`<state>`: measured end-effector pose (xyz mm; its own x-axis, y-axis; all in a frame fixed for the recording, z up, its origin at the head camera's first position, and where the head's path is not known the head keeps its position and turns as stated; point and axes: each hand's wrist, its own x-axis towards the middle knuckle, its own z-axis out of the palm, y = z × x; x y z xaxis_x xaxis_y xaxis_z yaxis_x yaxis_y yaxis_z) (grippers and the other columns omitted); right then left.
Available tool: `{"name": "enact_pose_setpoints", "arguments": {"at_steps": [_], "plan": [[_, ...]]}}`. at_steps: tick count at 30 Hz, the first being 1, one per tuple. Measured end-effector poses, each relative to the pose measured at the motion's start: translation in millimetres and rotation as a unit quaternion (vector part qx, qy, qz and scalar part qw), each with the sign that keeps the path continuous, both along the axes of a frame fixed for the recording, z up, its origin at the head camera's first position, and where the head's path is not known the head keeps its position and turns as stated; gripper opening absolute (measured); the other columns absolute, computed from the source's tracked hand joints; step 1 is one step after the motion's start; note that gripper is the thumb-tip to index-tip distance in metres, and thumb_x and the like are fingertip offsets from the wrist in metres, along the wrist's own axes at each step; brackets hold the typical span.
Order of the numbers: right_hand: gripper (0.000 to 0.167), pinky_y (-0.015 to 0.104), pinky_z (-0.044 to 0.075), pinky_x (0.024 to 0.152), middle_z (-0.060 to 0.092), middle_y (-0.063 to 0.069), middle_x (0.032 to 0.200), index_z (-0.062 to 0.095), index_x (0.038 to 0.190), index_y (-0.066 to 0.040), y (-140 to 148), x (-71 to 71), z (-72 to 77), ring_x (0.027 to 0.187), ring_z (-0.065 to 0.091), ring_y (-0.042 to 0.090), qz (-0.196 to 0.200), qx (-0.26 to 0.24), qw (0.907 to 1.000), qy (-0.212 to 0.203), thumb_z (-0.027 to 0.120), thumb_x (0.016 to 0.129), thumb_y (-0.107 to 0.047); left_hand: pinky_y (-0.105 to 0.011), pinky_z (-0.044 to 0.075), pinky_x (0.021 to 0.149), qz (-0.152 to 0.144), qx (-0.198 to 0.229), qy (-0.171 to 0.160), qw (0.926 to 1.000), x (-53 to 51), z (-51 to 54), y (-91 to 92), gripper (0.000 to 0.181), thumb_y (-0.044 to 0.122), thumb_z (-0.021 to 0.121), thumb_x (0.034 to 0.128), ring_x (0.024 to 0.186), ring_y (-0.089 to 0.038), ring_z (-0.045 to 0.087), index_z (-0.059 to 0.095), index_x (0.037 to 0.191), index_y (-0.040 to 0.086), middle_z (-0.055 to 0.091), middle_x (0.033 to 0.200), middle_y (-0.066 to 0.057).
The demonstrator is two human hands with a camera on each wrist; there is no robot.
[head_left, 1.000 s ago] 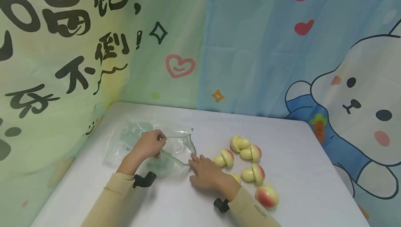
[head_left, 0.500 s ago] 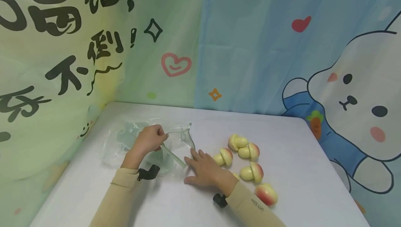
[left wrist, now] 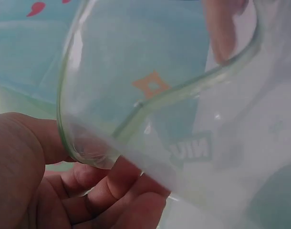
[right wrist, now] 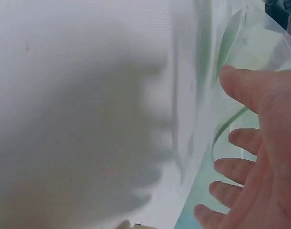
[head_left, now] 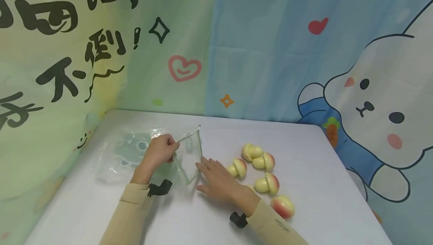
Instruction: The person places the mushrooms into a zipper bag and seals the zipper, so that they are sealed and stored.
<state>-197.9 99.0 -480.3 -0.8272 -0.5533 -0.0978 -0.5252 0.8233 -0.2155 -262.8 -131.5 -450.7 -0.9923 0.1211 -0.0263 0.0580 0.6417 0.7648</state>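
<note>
Bag (head_left: 133,150), clear with green-edged mouth, lies on left part of table (head_left: 331,192), mouth lifted and gaping. Left hand (head_left: 159,151) pinches left edge of mouth between thumb and fingers. Right hand (head_left: 220,181), fingers spread and fairly straight, sits at opposite edge; firm contact cannot be told. Mushroom-shaped pieces (head_left: 265,183) lie outside, right of bag. Step in hand looks like opening mouth; next move probably calls for steady left pinch while right fingers widen gap.

Bag (head_left: 133,148) glossy plastic; mushroom pieces (head_left: 270,183) smooth, perhaps foam; backdrop (head_left: 250,72) cloth.
</note>
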Motion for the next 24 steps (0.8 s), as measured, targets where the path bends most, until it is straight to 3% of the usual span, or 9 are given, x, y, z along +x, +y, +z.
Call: {"name": "enact_pose_setpoints", "arguments": {"at_steps": [5, 9, 12, 18, 24], "plan": [[0.064, 0.046, 0.022, 0.117, 0.032, 0.014, 0.156, 0.042, 0.147, -0.01, 14.6, 6.1, 8.5, 0.141, 0.033, 0.038, -0.04, -0.047, 0.9971, 0.045, 0.065, 0.092, -0.036, -0.028, 0.05, 0.051, -0.002, 0.003, -0.011, 0.9999, -1.3, -1.7, -0.8, 0.02, 0.021, 0.059, 0.0935, 0.051, -0.015, 0.06, 0.057, 0.082, 0.005, 0.062, 0.062, -0.005], [0.061, 0.05, 0.027, 0.113, 0.041, 0.018, 0.149, 0.051, 0.14, -0.008, 35.4, 7.9, 11.5, 0.136, 0.039, 0.04, -0.105, -0.077, 0.986, 0.104, 0.073, 0.086, -0.025, -0.029, 0.051, 0.052, -0.002, 0.014, -0.021, 0.9997, -2.7, -5.3, 0.4, 0.02, 0.022, 0.06, 0.0935, 0.051, -0.015, 0.061, 0.059, 0.086, 0.004, 0.063, 0.064, -0.005], [0.062, 0.052, 0.033, 0.109, 0.045, 0.021, 0.145, 0.054, 0.137, -0.006, 51.7, 7.1, 10.7, 0.132, 0.043, 0.041, -0.149, -0.082, 0.9775, 0.125, 0.077, 0.081, -0.02, -0.029, 0.051, 0.052, -0.005, 0.022, -0.028, 0.9994, -3.8, -8.0, 3.1, 0.02, 0.023, 0.06, 0.0935, 0.052, -0.016, 0.061, 0.059, 0.088, 0.004, 0.064, 0.065, -0.005], [0.067, 0.052, 0.047, 0.096, 0.044, 0.025, 0.144, 0.051, 0.138, -0.004, 72.8, 5.4, 5.8, 0.124, 0.051, 0.039, -0.191, -0.084, 0.9748, 0.079, 0.077, 0.077, -0.017, -0.029, 0.051, 0.053, -0.01, 0.025, -0.042, 0.9988, -4.5, -11.2, 9.1, 0.02, 0.023, 0.059, 0.0938, 0.053, -0.016, 0.062, 0.06, 0.091, 0.004, 0.064, 0.066, -0.005], [0.067, 0.05, 0.045, 0.099, 0.045, 0.023, 0.143, 0.05, 0.138, -0.004, 77.5, 0.4, 2.2, 0.125, 0.051, 0.038, -0.212, -0.126, 0.9689, 0.021, 0.077, 0.077, -0.01, -0.029, 0.054, 0.053, -0.021, 0.042, -0.044, 0.998, -3.1, -11.4, 15.2, 0.018, 0.02, 0.06, 0.0933, 0.053, -0.015, 0.063, 0.061, 0.093, 0.002, 0.066, 0.069, -0.006]]}}
